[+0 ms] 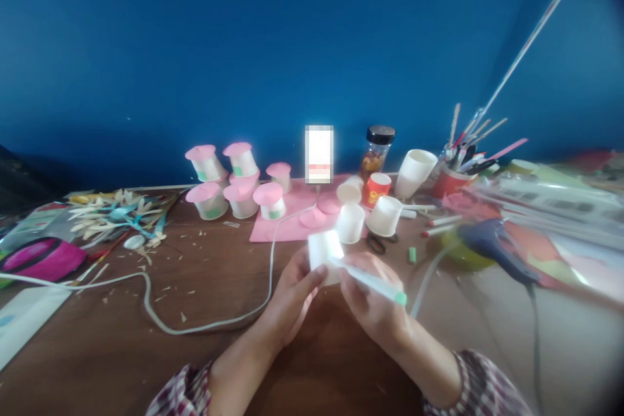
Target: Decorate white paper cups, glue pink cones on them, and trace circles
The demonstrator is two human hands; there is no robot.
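My left hand (296, 291) is wrapped round a small white paper cup (320, 248) above the brown table. In my right hand (377, 315) is a white marker (373, 283) with a green end; its other end meets the cup's side, though glare and blur hide the tip. Just beyond my hands stand a white paper cup (350, 224) and another white cup (385, 216). Black scissors handles (376, 244) lie beside them. A small green marker cap (412, 255) rests to the right.
Several cups with pink paper tops (205, 194) stand at the back left. Pink paper (266, 227) lies centrally. A white cable (195, 328) crosses the table. A glue gun (504, 250) and a red pen cup (452, 182) are at right, a lidded jar (375, 155) at back.
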